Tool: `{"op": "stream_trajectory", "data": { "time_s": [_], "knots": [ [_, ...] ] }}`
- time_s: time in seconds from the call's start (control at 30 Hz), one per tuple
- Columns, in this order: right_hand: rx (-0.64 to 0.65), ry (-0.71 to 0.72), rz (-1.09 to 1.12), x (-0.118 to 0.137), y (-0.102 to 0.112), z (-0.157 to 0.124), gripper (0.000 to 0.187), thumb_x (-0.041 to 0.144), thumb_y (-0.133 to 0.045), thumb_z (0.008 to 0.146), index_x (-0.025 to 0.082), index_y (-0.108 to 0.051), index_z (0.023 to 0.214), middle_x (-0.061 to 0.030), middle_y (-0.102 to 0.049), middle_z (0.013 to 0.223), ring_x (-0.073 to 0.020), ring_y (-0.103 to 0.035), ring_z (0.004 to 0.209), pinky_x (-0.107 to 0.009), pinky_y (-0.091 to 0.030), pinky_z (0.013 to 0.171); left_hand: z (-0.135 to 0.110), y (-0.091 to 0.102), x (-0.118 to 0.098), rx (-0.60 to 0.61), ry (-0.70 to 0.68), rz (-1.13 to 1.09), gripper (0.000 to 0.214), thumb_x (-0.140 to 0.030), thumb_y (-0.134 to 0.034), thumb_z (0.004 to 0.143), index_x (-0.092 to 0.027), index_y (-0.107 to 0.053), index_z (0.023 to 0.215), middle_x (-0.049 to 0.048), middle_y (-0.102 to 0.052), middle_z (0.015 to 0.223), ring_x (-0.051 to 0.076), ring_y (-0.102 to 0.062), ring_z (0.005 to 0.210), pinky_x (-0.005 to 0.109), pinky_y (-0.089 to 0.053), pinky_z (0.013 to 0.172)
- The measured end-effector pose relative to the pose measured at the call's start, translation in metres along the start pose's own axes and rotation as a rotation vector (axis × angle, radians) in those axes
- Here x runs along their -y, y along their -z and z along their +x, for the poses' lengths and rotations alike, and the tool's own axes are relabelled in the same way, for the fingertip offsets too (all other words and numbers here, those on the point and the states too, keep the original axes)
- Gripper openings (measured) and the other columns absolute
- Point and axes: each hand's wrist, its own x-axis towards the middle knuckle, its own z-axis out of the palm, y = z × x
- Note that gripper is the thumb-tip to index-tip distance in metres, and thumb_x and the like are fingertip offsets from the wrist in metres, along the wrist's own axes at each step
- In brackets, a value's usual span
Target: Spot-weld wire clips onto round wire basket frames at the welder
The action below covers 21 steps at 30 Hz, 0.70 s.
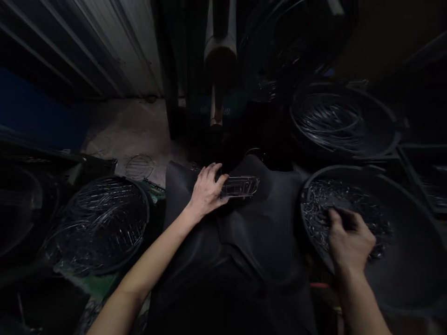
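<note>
My left hand (208, 190) is closed around the left end of a small wire basket (240, 187), a long rounded frame of thin metal wire. The basket is above the black apron (251, 228) over my lap. Over a black basin (415, 260) on the right, my right hand (351, 235) has its fingers curled, with thumb and forefinger close together. Beneath it lies a heap of small bent metal pieces (321, 200). Motion blur and the dark hide whatever is between those fingers.
At the left stands a tub full of shiny wire pieces (101, 223). Behind the right basin, another basin holds coiled wire rings (328, 121). A dark machine with a vertical shaft (220, 51) rises straight ahead. A round wire grid (139, 166) lies on the concrete floor (129, 125).
</note>
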Motion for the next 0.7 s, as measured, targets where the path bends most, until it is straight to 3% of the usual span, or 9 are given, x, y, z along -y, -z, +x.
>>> {"op": "stream_trajectory", "data": {
  "time_s": [0.17,0.33,0.43,0.5,0.63,0.7],
  "knots": [
    [0.354,0.218,0.275,0.039,-0.031,-0.042,0.036,0.052,-0.054,0.079,0.019,-0.068,0.082,-0.0066,-0.069,0.083,-0.0198,-0.064,0.078,-0.034,-0.050,0.078,0.002,-0.001,0.005,-0.032,0.003,-0.068,0.057,-0.029,-0.072,0.066,-0.017,-0.049,0.117,0.0170,-0.038,0.134,0.035,-0.036,0.127,0.053,-0.040,0.100],
    [0.621,-0.003,0.562,0.093,-0.033,-0.046,0.033,0.045,-0.065,0.074,0.019,-0.066,0.095,-0.0021,-0.066,0.080,-0.0120,-0.058,0.057,-0.025,-0.049,0.050,0.002,0.000,0.012,-0.095,0.018,-0.094,0.061,-0.031,-0.073,0.065,-0.014,-0.048,0.118,0.0171,-0.039,0.132,0.033,-0.038,0.125,0.049,-0.041,0.101],
    [0.782,0.030,0.692,0.136,-0.038,-0.041,0.032,0.042,-0.067,0.073,0.020,-0.065,0.096,-0.0006,-0.065,0.077,-0.0097,-0.054,0.052,-0.022,-0.046,0.044,0.002,0.001,0.012,-0.098,0.014,-0.093,0.058,-0.032,-0.072,0.066,-0.014,-0.049,0.116,0.0170,-0.039,0.131,0.032,-0.038,0.125,0.048,-0.040,0.102],
    [0.814,0.107,0.670,0.158,-0.046,-0.037,0.027,0.041,-0.065,0.076,0.019,-0.068,0.092,-0.0011,-0.066,0.076,-0.0104,-0.055,0.053,-0.023,-0.047,0.047,0.005,0.004,0.011,-0.100,0.014,-0.094,0.057,-0.031,-0.072,0.066,-0.014,-0.049,0.116,0.0166,-0.039,0.132,0.032,-0.038,0.125,0.048,-0.041,0.101],
    [0.684,0.356,0.607,0.181,-0.058,-0.031,0.019,0.035,-0.062,0.079,0.021,-0.070,0.088,-0.0030,-0.069,0.089,-0.0166,-0.064,0.082,-0.031,-0.051,0.079,0.015,0.019,0.016,-0.118,0.017,-0.087,0.058,-0.029,-0.073,0.065,-0.015,-0.050,0.115,0.0169,-0.041,0.130,0.032,-0.040,0.124,0.048,-0.042,0.100],
    [0.710,0.327,0.649,0.187,-0.058,-0.029,0.023,0.036,-0.063,0.078,0.021,-0.069,0.095,-0.0029,-0.069,0.089,-0.0160,-0.064,0.079,-0.031,-0.052,0.077,0.020,0.028,0.020,-0.133,0.027,-0.075,0.057,-0.029,-0.074,0.065,-0.014,-0.051,0.114,0.0177,-0.041,0.129,0.032,-0.041,0.123,0.047,-0.043,0.099]
  ]
}}
